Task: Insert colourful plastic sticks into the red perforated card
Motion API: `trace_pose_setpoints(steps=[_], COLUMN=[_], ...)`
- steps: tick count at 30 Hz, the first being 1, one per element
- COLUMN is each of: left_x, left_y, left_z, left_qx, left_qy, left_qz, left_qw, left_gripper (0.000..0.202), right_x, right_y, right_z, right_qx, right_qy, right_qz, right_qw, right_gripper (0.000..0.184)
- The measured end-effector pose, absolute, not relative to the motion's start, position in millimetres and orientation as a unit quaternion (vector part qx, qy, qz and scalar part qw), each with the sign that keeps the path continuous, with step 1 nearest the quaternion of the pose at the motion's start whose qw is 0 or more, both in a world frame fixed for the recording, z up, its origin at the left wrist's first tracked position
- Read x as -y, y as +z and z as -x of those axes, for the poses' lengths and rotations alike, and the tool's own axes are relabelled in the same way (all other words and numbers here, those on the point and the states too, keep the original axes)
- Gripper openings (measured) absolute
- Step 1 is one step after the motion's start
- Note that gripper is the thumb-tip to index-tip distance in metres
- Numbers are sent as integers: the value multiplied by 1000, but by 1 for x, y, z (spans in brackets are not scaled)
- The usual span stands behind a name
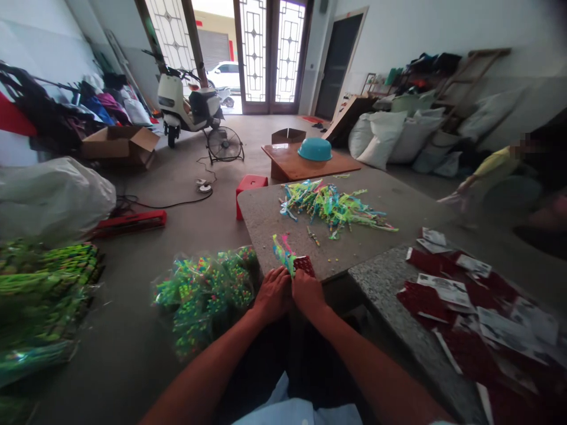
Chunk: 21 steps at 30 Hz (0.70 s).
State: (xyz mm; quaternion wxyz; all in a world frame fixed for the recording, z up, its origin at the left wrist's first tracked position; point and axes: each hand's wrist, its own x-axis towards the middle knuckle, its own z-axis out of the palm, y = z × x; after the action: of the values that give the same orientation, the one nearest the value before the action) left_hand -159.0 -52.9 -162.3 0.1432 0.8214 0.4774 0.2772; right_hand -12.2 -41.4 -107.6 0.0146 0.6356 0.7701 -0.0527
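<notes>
At the near edge of the grey table (266,221), my left hand (272,293) and my right hand (309,293) are close together, both with curled fingers. Between them rises a small bundle of green, blue and pink strands (283,252), its lower end hidden by my fingers. A dark red patterned piece (305,265) shows just beyond my right knuckles; whether that hand also grips it, I cannot tell. Further back on the table lies a loose pile of similar yellow-green and blue strands (330,203). One short beaded piece (313,236) is apart from the pile.
Dark red packets with printed white papers (447,289) cover the stone slab at right. Clear bags of colourful pieces (208,295) stand on the floor at left. Beyond are a red stool (250,184), a blue basin (314,149) and a fan (225,144). Another person (491,165) is at right.
</notes>
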Motion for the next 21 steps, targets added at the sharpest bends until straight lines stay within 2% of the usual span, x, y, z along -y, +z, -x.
trace_pose_setpoints(steps=[6,9,12,15,18,21], left_x=[52,51,49,48,48,49], left_y=[-165,-169,-171,-170,-168,-173], left_z=[158,158,157,157,158,159], left_qx=[-479,-477,-479,-481,-477,-480], left_qy=[284,288,293,289,288,296], left_qz=[-823,-824,-822,-823,-827,-824], left_qw=[114,104,97,90,77,59], left_gripper=[60,59,55,52,57,63], right_x=[16,-28,-84,-137,-179,-216], right_y=[-108,-96,-84,-80,-84,-89], right_z=[-27,-55,-71,-72,-62,-50], right_qx=[-795,-756,-692,-650,-638,-674], right_qy=[-195,-236,-198,-169,-133,-52], right_qz=[-573,-603,-684,-733,-753,-729], right_qw=[-48,-94,-122,-106,-88,-108], right_gripper=[20,22,27,29,32,36])
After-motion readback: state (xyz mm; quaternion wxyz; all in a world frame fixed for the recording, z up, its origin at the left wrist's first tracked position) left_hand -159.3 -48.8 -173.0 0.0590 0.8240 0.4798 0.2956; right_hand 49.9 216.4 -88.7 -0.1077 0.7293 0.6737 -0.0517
